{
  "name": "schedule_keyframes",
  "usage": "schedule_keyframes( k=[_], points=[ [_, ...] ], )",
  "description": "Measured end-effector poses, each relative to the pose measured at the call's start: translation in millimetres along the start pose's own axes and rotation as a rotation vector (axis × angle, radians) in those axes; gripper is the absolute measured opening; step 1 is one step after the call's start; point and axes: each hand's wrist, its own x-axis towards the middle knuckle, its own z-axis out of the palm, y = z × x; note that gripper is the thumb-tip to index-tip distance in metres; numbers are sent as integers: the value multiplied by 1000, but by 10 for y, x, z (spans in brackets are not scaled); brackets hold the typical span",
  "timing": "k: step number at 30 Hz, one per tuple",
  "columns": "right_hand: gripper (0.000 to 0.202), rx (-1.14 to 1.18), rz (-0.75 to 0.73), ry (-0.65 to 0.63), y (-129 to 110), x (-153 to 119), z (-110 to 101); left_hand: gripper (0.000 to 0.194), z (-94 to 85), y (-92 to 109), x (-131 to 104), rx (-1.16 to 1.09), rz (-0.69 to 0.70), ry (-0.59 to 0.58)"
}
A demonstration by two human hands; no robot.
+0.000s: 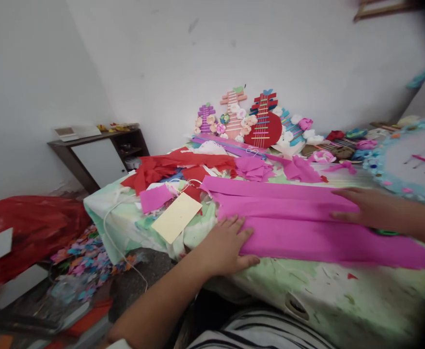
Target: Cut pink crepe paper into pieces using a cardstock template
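While the left hand (227,247) rests open, fingers spread on the pink sheet (292,237), seemingly to keep it flat, the right hand (370,206) reaches over its other end, fingers extended and parted, gripping nothing visible; the sheet stretches lengthwise across the stained tablecloth (288,276), likely for easy reach; behind, red scraps (154,167) and a red lute-shaped craft (265,128) sit farther back, perhaps leaving working room.

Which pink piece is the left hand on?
The long, wide pink sheet: the left hand rests on its left end. The small pink square beside the cream card and the crumpled pink pieces behind are smaller and untouched.
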Motion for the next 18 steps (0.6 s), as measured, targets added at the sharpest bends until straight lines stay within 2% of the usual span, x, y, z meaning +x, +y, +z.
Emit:
schedule_keyframes(
  k=[2,4,5,7,10,13,18],
  points=[
    [71,-7,-141,-76,-629,241,-9,71,44,16,-24,-6,-3,24],
    [71,24,-233,-153,-1234,517,53,73,67,19,-33,-14,4,29],
    [71,42,-266,-198,-1482,650,115,74,67,15,-32,-18,12,26],
    [74,64,-212,-260,-1829,878,276,75,44,3,-25,-27,32,12],
    [80,51,-100,-355,-2007,1075,518,75,-22,-21,-4,-39,69,-29],
    [84,33,-47,-393,-1971,1124,672,75,-65,-43,5,-45,94,-56],
    [86,44,-33,-404,-1899,1169,765,75,-37,-66,-38,-62,95,-53]
  ],
)
